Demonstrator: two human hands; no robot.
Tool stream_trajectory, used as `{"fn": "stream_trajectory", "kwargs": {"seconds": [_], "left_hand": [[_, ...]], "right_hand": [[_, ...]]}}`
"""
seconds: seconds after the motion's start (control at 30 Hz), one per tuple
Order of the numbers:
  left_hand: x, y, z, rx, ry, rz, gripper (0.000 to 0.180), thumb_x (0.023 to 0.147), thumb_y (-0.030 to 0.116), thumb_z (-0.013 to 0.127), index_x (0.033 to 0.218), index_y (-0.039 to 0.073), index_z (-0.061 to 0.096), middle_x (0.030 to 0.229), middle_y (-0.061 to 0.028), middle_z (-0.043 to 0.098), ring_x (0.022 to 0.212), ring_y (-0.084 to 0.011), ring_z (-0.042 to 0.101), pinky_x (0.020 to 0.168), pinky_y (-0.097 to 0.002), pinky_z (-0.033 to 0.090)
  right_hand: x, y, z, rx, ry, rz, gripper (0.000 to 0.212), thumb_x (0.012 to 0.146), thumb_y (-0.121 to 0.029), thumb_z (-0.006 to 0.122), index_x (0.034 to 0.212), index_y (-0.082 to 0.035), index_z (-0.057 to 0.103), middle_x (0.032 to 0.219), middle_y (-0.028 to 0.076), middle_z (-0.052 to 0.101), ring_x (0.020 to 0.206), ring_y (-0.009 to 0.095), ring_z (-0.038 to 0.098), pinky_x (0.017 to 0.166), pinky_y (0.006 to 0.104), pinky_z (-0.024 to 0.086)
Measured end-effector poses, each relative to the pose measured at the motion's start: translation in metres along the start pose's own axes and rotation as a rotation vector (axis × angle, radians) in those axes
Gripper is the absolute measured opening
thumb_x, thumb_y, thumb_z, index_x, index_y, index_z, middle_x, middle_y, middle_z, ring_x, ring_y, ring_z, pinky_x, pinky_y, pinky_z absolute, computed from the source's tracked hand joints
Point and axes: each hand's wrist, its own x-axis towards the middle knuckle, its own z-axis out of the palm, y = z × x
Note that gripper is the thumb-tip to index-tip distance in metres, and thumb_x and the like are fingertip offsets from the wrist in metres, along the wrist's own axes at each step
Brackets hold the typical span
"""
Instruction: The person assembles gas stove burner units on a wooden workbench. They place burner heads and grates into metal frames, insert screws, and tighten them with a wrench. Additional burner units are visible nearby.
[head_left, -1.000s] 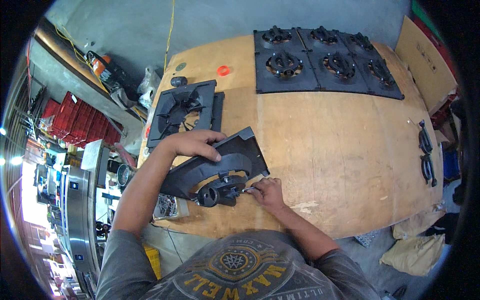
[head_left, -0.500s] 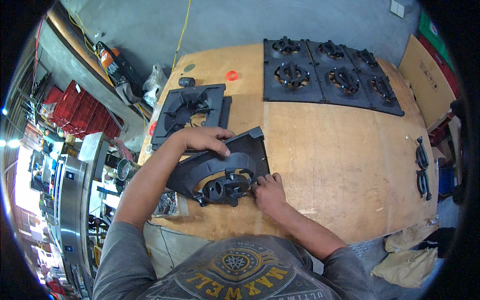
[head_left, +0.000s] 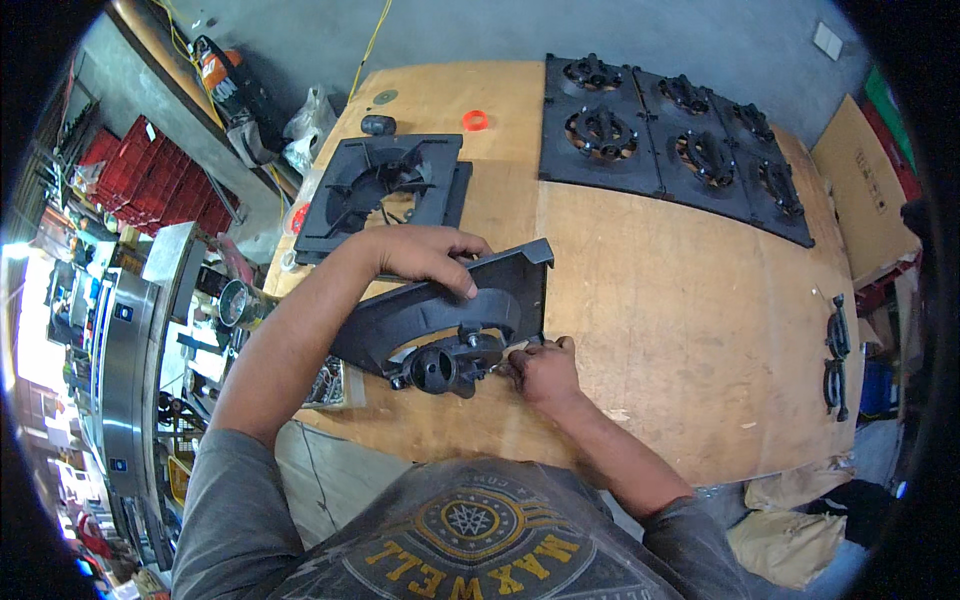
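Note:
A black square stove burner plate [head_left: 400,315] is tilted up on the wooden table in front of me, its underside toward me. A round burner [head_left: 440,365] with an open tube end sits across the plate's central hole. My left hand [head_left: 432,258] grips the plate's upper edge, thumb on the near face. Low at the plate's right side, my right hand [head_left: 545,376] is closed in a pinch beside the burner; what its fingertips hold is too small to make out. Another black plate with a pan support [head_left: 385,185] lies just beyond, at the left.
Several black plates with burners [head_left: 650,130] form a block at the table's far right. An orange ring [head_left: 475,121] and a dark cylinder [head_left: 378,125] lie at the back. Two black curved parts [head_left: 836,360] are near the right edge. A box of small metal parts [head_left: 328,385] stands at the left.
My right hand has shifted slightly inward, its fingertips now closer to the burner. My left hand still holds the plate's upper edge. The whole view has shifted a little.

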Motion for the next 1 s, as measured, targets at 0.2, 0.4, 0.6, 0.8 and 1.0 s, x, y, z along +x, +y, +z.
{"fn": "stream_trajectory", "kwargs": {"seconds": [0.2,0.4,0.6,0.8,1.0], "left_hand": [[0.001,0.003,0.000,0.047,-0.017,0.016,0.072,0.077,0.032,0.076,0.134,-0.002,0.049,0.120,-0.0121,0.062,0.109,-0.0200,0.058,0.093,-0.0341,0.047],[0.001,0.002,-0.011,0.285,0.073,0.025,0.081,0.080,0.045,0.074,0.142,0.000,0.045,0.132,-0.0159,0.059,0.119,-0.0237,0.055,0.102,-0.0372,0.043],[-0.012,0.010,-0.009,0.281,0.146,-0.071,0.080,0.076,0.034,0.076,0.142,0.002,0.046,0.131,-0.0145,0.060,0.119,-0.0244,0.055,0.104,-0.0360,0.042],[-0.011,0.029,-0.001,0.152,0.139,-0.036,0.065,0.077,0.025,0.075,0.133,0.002,0.053,0.120,-0.0109,0.064,0.109,-0.0206,0.059,0.098,-0.0325,0.045],[-0.012,0.024,-0.003,0.206,0.154,-0.041,0.063,0.076,0.021,0.074,0.133,0.002,0.053,0.118,-0.0112,0.065,0.107,-0.0201,0.060,0.096,-0.0323,0.046]], "right_hand": [[-0.011,0.017,0.055,0.447,0.221,0.060,0.022,0.084,-0.036,0.070,0.085,-0.014,0.074,0.074,0.009,0.069,0.071,0.028,0.065,0.074,0.0420,0.043],[-0.016,0.020,0.048,0.093,0.083,0.067,0.027,0.086,-0.043,0.062,0.079,-0.019,0.073,0.075,0.009,0.068,0.070,0.026,0.067,0.072,0.0472,0.044],[0.011,-0.014,-0.006,0.056,-0.172,0.048,0.014,0.078,-0.014,0.063,0.077,-0.005,0.073,0.077,0.019,0.070,0.072,0.034,0.070,0.068,0.0473,0.056],[0.023,-0.007,-0.007,-0.001,-0.184,-0.048,0.019,0.079,-0.022,0.064,0.080,-0.005,0.074,0.081,0.018,0.071,0.080,0.033,0.071,0.071,0.0450,0.058],[0.016,0.005,-0.023,-0.024,-0.379,-0.007,0.019,0.079,-0.019,0.063,0.085,-0.006,0.076,0.085,0.017,0.072,0.083,0.033,0.072,0.070,0.0449,0.058]]}}
